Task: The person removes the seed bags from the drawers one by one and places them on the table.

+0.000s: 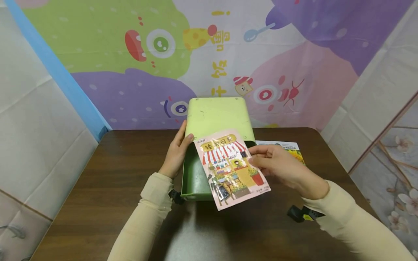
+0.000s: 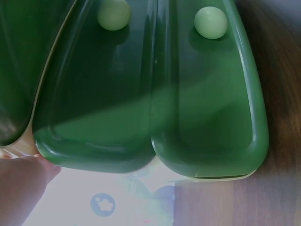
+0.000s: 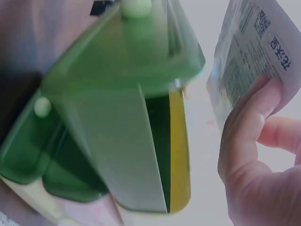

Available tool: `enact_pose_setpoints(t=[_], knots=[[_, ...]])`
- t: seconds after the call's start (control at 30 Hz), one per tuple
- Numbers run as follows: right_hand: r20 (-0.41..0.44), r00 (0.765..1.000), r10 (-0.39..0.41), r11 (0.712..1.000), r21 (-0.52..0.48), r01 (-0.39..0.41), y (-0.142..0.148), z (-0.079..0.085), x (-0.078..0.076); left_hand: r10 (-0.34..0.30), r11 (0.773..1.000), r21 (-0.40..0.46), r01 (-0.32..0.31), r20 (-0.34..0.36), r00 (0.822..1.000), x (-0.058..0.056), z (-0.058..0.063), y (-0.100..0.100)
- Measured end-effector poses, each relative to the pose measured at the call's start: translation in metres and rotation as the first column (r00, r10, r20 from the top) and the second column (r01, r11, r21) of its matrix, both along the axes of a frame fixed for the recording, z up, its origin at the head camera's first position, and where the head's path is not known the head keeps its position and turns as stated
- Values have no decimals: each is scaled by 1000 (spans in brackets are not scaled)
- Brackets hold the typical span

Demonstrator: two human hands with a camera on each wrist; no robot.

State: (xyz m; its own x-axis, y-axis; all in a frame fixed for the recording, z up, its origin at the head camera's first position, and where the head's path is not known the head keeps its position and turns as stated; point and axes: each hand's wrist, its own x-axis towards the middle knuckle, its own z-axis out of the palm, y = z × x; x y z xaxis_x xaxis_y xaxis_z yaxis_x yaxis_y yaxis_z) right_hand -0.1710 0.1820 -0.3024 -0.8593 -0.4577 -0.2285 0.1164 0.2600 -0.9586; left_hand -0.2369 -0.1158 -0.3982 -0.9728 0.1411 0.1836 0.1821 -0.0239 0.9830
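My left hand (image 1: 176, 154) holds the left side of a light green drawer box (image 1: 218, 116), thumb at its front corner. A dark green drawer (image 1: 196, 177) stands pulled out toward me. Over it my right hand (image 1: 281, 165) pinches the right edge of a pink seed packet (image 1: 235, 170), printed with a striped awning shopfront and potted plants. The packet's printed back (image 3: 240, 70) shows in the right wrist view, and it covers part of the drawer in the head view. Pale round knobs (image 2: 210, 22) sit on dark green drawer fronts in the left wrist view.
Another packet with yellow flowers (image 1: 295, 154) lies on the brown table (image 1: 107, 203), partly behind my right hand. Behind the table hangs a cartoon-printed cloth (image 1: 124, 94). Pale wall covering (image 1: 36, 119) rises at the left side.
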Motion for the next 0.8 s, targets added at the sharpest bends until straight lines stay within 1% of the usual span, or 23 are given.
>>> enact_pose_setpoints(t=[0.17, 0.33, 0.5, 0.63, 0.73, 0.8], knots=[[-58, 993, -99, 995, 10, 99, 12, 1, -8, 19, 1000, -7, -18, 28, 999, 0, 0, 0], [-110, 974, -200, 979, 21, 203, 25, 0, -16, 23, 1000, -16, -23, 28, 999, 0, 1, 1], [-131, 945, -298, 953, 4, 302, 42, -2, -26, 10, 1000, -14, -10, 12, 1000, 0, 1, 0], [-148, 922, -357, 933, -21, 358, 59, -6, -34, 10, 1000, -15, -10, 12, 1000, 1, 1, 0], [-128, 896, -424, 905, -78, 418, 71, -11, -41, 14, 1000, -25, -14, 9, 1000, 0, 1, 0], [-116, 877, -466, 884, -99, 456, 79, -14, -45, 16, 999, -30, -16, 8, 1000, 0, 1, 0]])
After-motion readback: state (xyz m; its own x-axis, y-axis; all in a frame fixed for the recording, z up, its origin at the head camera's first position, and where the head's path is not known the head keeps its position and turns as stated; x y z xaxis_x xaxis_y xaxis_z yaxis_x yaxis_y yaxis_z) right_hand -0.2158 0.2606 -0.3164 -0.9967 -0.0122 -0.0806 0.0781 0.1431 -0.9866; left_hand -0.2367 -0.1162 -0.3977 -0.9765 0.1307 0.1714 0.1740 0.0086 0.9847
